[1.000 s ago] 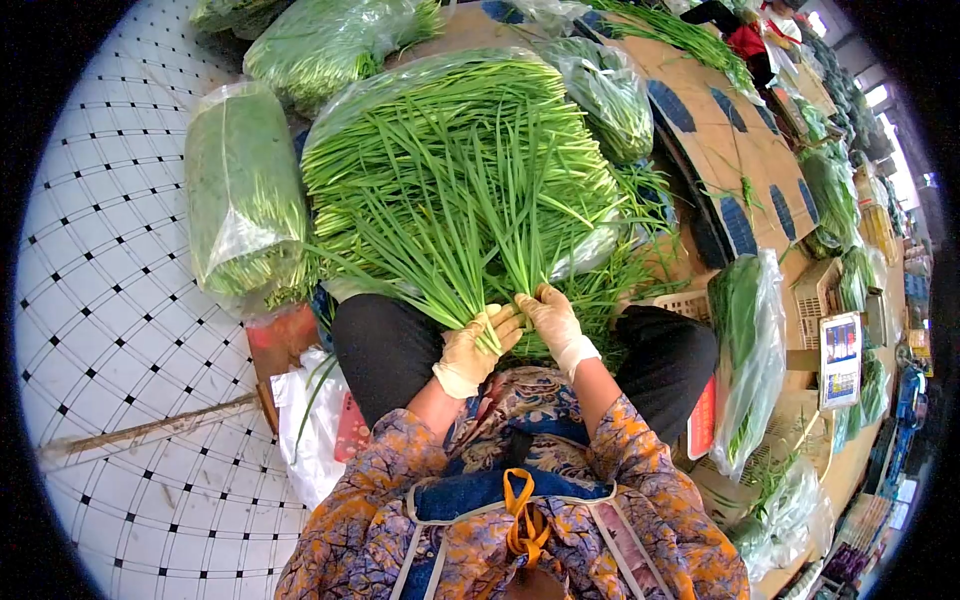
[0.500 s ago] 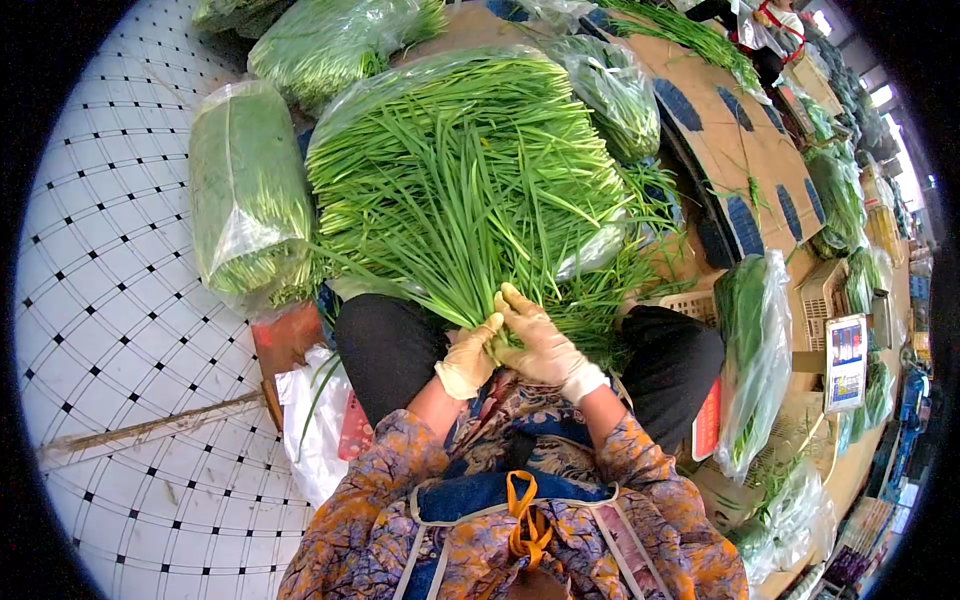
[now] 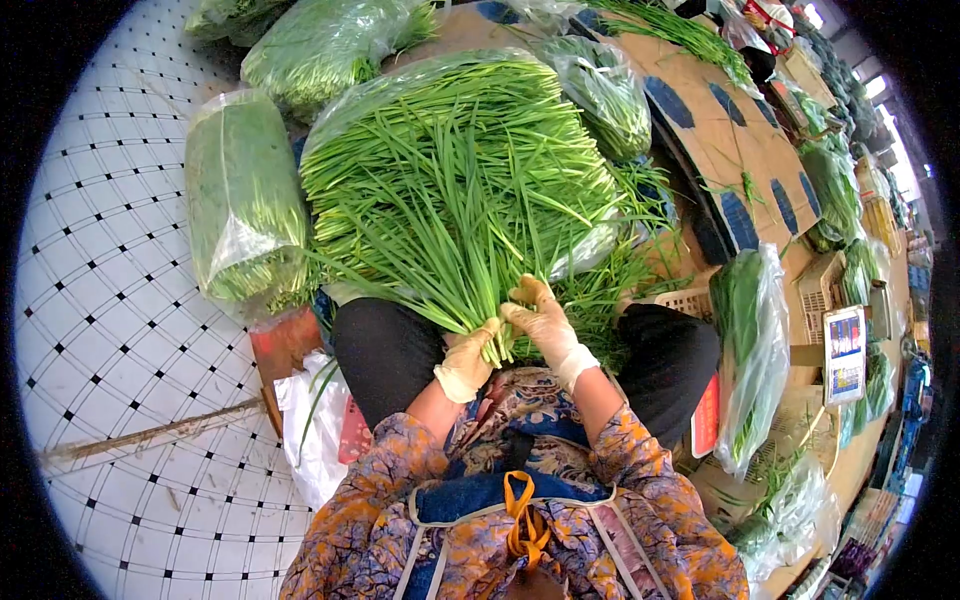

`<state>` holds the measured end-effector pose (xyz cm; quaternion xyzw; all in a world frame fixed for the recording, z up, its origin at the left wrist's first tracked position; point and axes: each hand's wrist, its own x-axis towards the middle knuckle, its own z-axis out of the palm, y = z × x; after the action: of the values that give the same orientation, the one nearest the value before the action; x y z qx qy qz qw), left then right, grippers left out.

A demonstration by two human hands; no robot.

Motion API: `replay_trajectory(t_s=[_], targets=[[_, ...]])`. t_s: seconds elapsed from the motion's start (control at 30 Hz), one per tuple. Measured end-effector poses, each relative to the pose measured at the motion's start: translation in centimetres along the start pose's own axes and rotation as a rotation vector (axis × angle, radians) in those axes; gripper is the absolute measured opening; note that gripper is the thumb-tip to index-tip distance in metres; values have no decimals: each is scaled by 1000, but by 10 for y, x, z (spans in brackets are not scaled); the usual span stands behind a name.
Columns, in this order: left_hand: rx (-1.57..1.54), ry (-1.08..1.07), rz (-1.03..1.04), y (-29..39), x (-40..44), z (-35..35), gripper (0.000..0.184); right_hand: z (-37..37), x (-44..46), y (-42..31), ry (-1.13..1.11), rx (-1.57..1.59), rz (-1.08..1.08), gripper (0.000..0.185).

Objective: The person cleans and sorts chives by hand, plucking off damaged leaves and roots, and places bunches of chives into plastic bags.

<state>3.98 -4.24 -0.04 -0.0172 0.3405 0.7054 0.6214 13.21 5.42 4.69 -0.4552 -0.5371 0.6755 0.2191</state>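
A bunch of long green chives fans out upward from my left hand, which is closed round its stems in a pale glove. The pale cut ends poke out beside that hand. My right hand, also gloved, is at the right side of the stems with its fingers and thumb apart; the thumb side is at the bunch. Beyond both hands lies a large stack of chives in an open clear plastic bag. Loose chives lie to the right, near my right hand.
Bagged greens stand at the left, with another bag behind. A long plastic-wrapped bunch lies at the right, near a plastic crate and a scale display. Cardboard covers the far right surface. Tiled floor is leftward.
My right hand has shifted right and its fingers have come away from the front of the stems, so the stem ends now show. My left hand keeps hold of the bunch.
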Motion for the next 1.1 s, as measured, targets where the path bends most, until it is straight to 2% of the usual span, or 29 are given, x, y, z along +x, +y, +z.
replay_trajectory(t_s=[0.07,0.13,0.17,0.2,0.23,0.3,0.33,0.4,0.47,0.5,0.53,0.6,0.63,0.67,0.73,0.8,0.87,0.93,0.97,1.0,1.07,1.1], targets=[[17,2,-4,-2,3,-2,21,-2,10,20,-19,-109,-88,49],[44,112,31,-3,4,-4,20,-4,16,33,1,-305,-217,49],[35,82,49,-2,6,-12,19,-3,17,43,62,-235,-327,44],[36,84,48,5,2,-9,19,-5,18,42,62,-234,-324,44],[-21,50,81,17,-4,1,18,-11,17,36,115,-200,-539,38],[-119,0,112,32,-5,0,20,-37,15,20,171,242,-545,30],[-117,-54,162,39,-8,4,17,-59,13,11,172,641,-323,26],[-50,-122,280,53,-11,8,17,-110,11,6,353,-389,-353,49],[20,-121,348,62,-15,17,17,-148,20,25,475,-1127,-362,67],[-13,-96,316,61,-12,15,18,-138,19,21,618,-1330,-228,78],[-45,-72,286,59,-9,12,19,-127,21,13,619,-1331,-231,78],[-207,-23,146,53,-1,9,20,-99,33,-3,492,-1285,-557,75],[-239,48,93,51,0,15,22,-79,42,-6,345,-1153,-488,62],[-275,-28,60,47,5,5,26,-57,50,-9,199,-1018,-419,49],[-148,66,61,44,8,-1,25,-18,64,-23,135,-1223,-396,40],[-138,52,56,46,5,-1,23,-5,83,-21,61,-1239,-327,30],[-299,91,101,50,5,4,19,-11,98,-4,96,-1169,-413,27],[-340,24,108,51,8,6,16,-14,86,-11,-8,-597,-192,24],[-332,52,121,51,9,10,15,-16,76,-18,-139,-98,47,23],[-322,79,133,51,9,13,14,-21,66,-20,-196,103,102,23],[-317,29,139,48,13,15,14,-20,37,-25,-261,308,146,22],[-247,-52,93,46,15,15,15,-17,27,-14,-303,241,159,23]])
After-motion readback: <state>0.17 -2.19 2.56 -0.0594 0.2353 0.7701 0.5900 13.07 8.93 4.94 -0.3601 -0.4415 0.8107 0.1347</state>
